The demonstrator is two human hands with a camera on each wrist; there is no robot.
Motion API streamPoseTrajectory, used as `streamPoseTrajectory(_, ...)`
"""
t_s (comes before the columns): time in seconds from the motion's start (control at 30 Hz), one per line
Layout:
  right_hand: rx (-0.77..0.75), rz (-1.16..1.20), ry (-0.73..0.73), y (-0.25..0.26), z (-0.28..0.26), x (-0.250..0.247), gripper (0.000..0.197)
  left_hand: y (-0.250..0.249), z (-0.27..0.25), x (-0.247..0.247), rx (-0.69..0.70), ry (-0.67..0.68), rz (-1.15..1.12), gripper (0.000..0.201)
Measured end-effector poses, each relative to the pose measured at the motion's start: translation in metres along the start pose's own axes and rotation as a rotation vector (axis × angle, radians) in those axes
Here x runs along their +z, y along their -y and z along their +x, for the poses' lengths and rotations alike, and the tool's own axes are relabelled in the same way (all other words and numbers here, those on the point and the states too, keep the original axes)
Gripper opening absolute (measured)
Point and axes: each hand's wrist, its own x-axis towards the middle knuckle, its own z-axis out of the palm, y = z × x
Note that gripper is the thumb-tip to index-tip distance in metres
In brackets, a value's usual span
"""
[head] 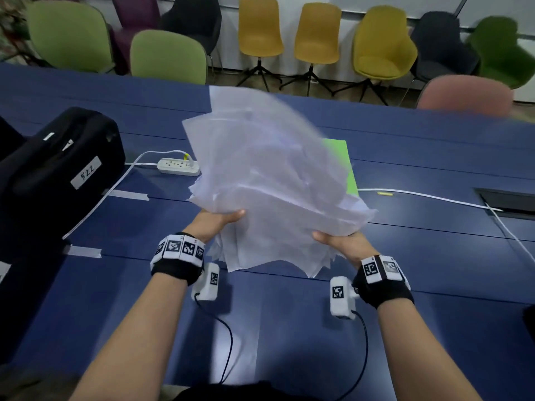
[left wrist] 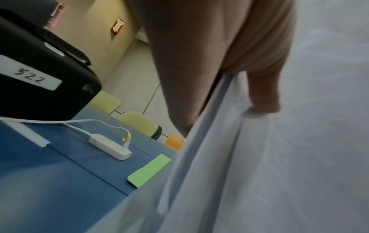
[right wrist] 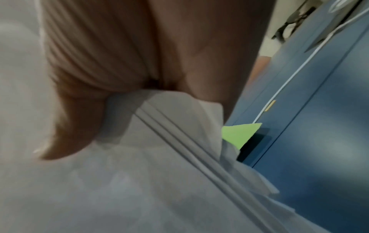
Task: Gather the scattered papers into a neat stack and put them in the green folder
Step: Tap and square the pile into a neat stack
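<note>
A loose, uneven bundle of white papers (head: 269, 180) is held up above the blue table, its sheets fanned out and blurred. My left hand (head: 220, 219) grips the bundle's left edge with the thumb on top, and the left wrist view shows that thumb pressing the papers (left wrist: 279, 157). My right hand (head: 338, 241) grips the right edge, thumb over the sheets (right wrist: 159, 181). The green folder (head: 343, 166) lies flat on the table behind the bundle, mostly hidden by it. A corner of the folder (left wrist: 149, 171) shows past the papers in the left wrist view and a tip of the folder (right wrist: 239, 134) in the right.
A black case (head: 58, 169) labelled 522 stands at the left. A white power strip (head: 178, 166) and its cable lie beside it. Another white cable (head: 428, 196) runs right toward a floor-box opening (head: 509, 201) in the blue table (head: 289, 328). Chairs line the far side.
</note>
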Motion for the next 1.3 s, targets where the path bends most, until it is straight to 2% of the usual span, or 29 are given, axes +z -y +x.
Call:
streamPoseTrajectory(0.17, -0.127, 0.077, -0.182, 0.019, 0.010, 0.015, 0.036, -0.012, 0.004, 0.019, 0.083, -0.094, -0.044, 0.047)
streamPoseTrajectory(0.27, -0.204, 0.145, -0.250, 0.037, 0.008, 0.003, 0.025, -0.013, 0.005, 0.009, 0.099, -0.044, -0.076, 0.038)
streamPoseTrajectory(0.33, -0.205, 0.104, -0.262, 0.031, 0.003, -0.009, 0.015, -0.006, 0.007, -0.005, 0.141, 0.027, -0.087, 0.045)
streamPoseTrajectory(0.43, -0.150, 0.057, -0.196, 0.008, -0.004, -0.018, 0.039, 0.008, 0.012, -0.020, 0.156, 0.116, -0.029, 0.061)
streamPoseTrajectory(0.53, -0.117, 0.010, -0.117, 0.000, -0.006, -0.012, 0.041, 0.013, 0.012, -0.017, 0.170, 0.145, 0.015, 0.052)
streamPoseTrajectory(0.57, -0.109, 0.037, -0.110, 0.001, -0.004, -0.011, 0.044, 0.012, 0.012, -0.014, 0.187, 0.133, 0.029, 0.046)
streamPoseTrajectory(0.63, -0.122, 0.045, -0.102, 0.003, -0.001, -0.009, 0.057, 0.009, 0.010, -0.008, 0.211, 0.121, -0.004, 0.046)
streamPoseTrajectory(0.8, -0.034, 0.022, -0.057, 0.010, -0.001, -0.013, 0.046, 0.007, 0.013, -0.012, 0.161, 0.069, -0.126, 0.054)
streamPoseTrajectory(0.9, -0.008, 0.046, 0.065, 0.006, 0.001, -0.009, 0.072, 0.007, 0.016, -0.004, 0.193, 0.080, -0.103, 0.048)
streamPoseTrajectory(1.0, 0.011, 0.063, 0.045, 0.003, 0.002, -0.004, 0.078, -0.002, 0.016, 0.003, 0.203, 0.096, -0.073, 0.045)
streamPoseTrajectory(1.03, 0.018, 0.061, 0.016, 0.002, 0.003, -0.005, 0.075, -0.003, 0.019, 0.000, 0.200, 0.083, -0.087, 0.048)
streamPoseTrajectory(1.1, 0.039, 0.062, -0.041, -0.001, 0.000, -0.008, 0.059, 0.001, 0.029, -0.013, 0.155, 0.063, -0.115, 0.071)
streamPoseTrajectory(1.2, 0.031, 0.030, -0.051, -0.008, -0.005, -0.010, 0.067, 0.005, 0.031, -0.016, 0.101, 0.112, -0.059, 0.096)
streamPoseTrajectory(1.23, 0.024, 0.021, -0.047, -0.008, -0.006, -0.007, 0.060, 0.005, 0.030, -0.011, 0.108, 0.126, -0.040, 0.102)
streamPoseTrajectory(1.3, 0.012, 0.004, -0.173, -0.004, -0.001, 0.002, 0.040, 0.004, 0.028, -0.004, 0.132, 0.140, -0.048, 0.106)
